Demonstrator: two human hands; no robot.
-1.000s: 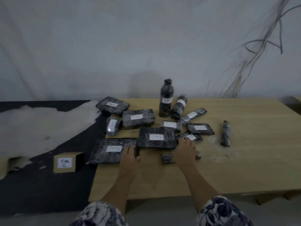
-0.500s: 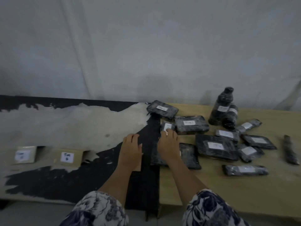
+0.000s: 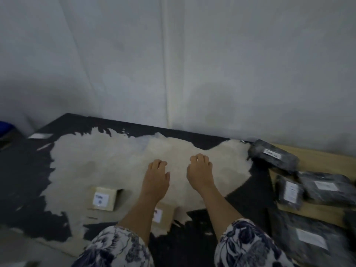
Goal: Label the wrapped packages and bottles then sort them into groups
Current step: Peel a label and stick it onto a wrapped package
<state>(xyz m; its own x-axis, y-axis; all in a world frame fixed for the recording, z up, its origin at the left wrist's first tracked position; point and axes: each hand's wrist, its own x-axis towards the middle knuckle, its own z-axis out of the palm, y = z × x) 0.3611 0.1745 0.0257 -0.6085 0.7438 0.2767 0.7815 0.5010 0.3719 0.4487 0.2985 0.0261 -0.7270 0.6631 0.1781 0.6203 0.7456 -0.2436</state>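
- Table [image 3: 28,180]: dark top, worn pale patch at centre.
- Wrapped packages [image 3: 325,186]: black, white-labelled, clustered at 3 to 4 o'clock.
- Hands: left hand [image 3: 157,176] and right hand [image 3: 200,174] over the patch, fingers loosely curled, empty.
- Labelled box [image 3: 104,198]: at 8 o'clock.

Tan box [image 3: 165,214] half under a forearm [image 3: 140,212]; wrapped packages [image 3: 337,197] blurred, labels [image 3: 325,185] unreadable.

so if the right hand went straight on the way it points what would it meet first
Likely the wall: the right hand points away across the pale patch, where nothing shows in its line. The wrapped packages lie off to its right. Depth is hard to judge.
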